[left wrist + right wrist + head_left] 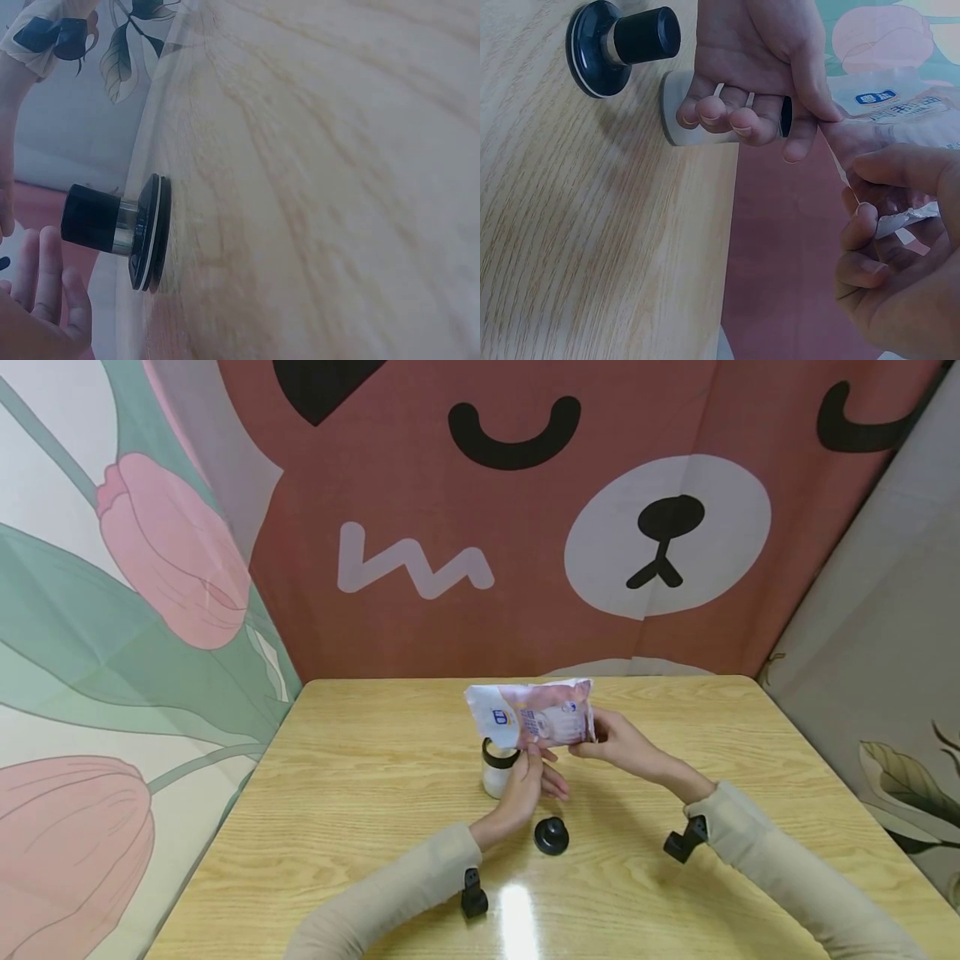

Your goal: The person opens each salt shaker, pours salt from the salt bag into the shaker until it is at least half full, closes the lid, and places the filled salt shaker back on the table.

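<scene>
A pink and white printed plastic packet [531, 714] is held sideways, tilted over a jar. My right hand [622, 745] grips the packet's right end, fingers curled round it in the right wrist view. With thumb and forefinger my left hand [520, 787] pinches the packet's lower edge; its other fingers extend loosely. Behind the left hand stands the clear jar [493, 782] with a black rim and something white inside; its top is uncovered, partly hidden by the packet. In the right wrist view the left fingers hide much of the jar [674, 120].
A black knobbed lid [552, 837] lies on the wooden table [360, 777], nearer me than the jar. It also shows close up as the knobbed lid [94, 217] in the left wrist view. A printed cloth [420, 635] hangs behind the table.
</scene>
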The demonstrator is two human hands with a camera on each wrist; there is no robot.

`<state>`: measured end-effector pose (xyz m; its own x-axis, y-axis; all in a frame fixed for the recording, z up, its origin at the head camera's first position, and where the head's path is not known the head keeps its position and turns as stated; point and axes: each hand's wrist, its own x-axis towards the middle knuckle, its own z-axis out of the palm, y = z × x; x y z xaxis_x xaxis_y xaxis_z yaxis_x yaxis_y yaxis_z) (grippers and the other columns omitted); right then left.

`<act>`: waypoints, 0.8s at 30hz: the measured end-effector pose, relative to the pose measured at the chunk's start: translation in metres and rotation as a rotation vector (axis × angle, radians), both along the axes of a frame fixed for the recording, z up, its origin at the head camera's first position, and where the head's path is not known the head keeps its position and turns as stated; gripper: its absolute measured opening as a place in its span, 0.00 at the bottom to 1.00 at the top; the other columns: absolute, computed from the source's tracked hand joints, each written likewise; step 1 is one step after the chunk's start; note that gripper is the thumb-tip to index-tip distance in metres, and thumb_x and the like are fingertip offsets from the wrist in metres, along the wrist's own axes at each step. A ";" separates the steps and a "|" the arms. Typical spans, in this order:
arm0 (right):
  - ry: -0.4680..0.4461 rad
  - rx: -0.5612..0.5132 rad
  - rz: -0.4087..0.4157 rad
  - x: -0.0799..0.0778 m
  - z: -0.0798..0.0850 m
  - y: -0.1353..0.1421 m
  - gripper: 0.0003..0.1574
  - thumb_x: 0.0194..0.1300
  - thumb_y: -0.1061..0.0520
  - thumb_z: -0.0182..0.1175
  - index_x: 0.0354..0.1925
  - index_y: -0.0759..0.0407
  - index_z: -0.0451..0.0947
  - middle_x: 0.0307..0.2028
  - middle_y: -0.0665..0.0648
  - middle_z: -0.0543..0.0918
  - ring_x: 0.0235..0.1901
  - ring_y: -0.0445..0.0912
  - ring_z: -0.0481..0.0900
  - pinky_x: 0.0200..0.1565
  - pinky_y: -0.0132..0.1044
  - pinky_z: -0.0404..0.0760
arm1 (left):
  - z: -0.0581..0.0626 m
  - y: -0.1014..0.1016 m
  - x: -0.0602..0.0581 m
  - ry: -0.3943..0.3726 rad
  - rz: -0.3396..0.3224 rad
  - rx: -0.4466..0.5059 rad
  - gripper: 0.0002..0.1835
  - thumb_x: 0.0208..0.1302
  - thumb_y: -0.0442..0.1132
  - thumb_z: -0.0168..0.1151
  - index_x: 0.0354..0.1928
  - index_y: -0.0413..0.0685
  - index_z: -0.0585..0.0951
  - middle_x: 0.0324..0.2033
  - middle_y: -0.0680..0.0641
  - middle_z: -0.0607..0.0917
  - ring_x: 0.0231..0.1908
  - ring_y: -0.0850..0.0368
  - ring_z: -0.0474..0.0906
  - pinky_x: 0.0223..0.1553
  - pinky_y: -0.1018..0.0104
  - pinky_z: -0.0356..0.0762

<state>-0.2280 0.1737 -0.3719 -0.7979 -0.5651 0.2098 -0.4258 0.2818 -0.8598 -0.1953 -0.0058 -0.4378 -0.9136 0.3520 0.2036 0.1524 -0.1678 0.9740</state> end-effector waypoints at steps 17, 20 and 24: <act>-0.002 0.026 -0.012 0.003 0.007 -0.002 0.19 0.54 0.68 0.60 0.46 0.65 0.70 0.35 0.60 0.78 0.32 0.49 0.75 0.32 0.39 0.78 | 0.000 0.000 0.000 -0.004 0.008 0.014 0.26 0.71 0.43 0.19 0.45 0.24 0.61 0.27 0.21 0.75 0.28 0.25 0.73 0.33 0.36 0.69; 0.004 0.025 -0.010 0.002 0.005 -0.001 0.18 0.54 0.68 0.60 0.45 0.64 0.71 0.34 0.60 0.78 0.32 0.49 0.75 0.31 0.39 0.78 | 0.000 0.000 0.000 -0.005 0.010 0.005 0.25 0.71 0.43 0.19 0.45 0.26 0.62 0.28 0.22 0.75 0.28 0.26 0.73 0.33 0.37 0.70; 0.018 0.010 0.009 -0.003 -0.001 0.001 0.18 0.54 0.68 0.60 0.45 0.65 0.71 0.34 0.60 0.78 0.31 0.48 0.75 0.30 0.38 0.77 | 0.001 0.000 0.001 0.003 0.005 -0.006 0.25 0.71 0.43 0.18 0.46 0.26 0.61 0.28 0.22 0.75 0.28 0.26 0.73 0.33 0.37 0.70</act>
